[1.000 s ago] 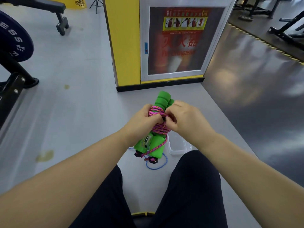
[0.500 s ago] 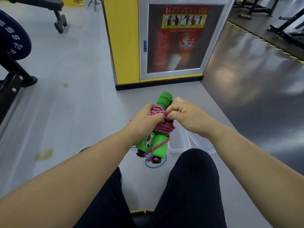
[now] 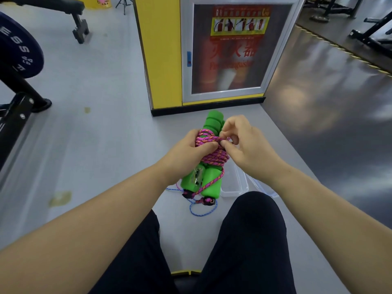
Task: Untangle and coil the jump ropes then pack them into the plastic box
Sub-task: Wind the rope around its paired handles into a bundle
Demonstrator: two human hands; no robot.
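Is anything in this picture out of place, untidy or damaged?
A blue rope lies loose and uncoiled on the grey floor, below the green handles that the left hand holds. Nothing looks damaged.

My handles (image 3: 212, 183) were bright green, wound in a pink rope (image 3: 214, 155) flecked orange and dark! Under them, a blue rope (image 3: 203, 215) on the pale grey floor (image 3: 106, 145), a clear box (image 3: 235, 187). Black trousers (image 3: 250, 240). Ahead, a yellow pillar (image 3: 161, 60), a red-and-yellow poster (image 3: 239, 22); left, a navy plate (image 3: 19, 49), white letters.
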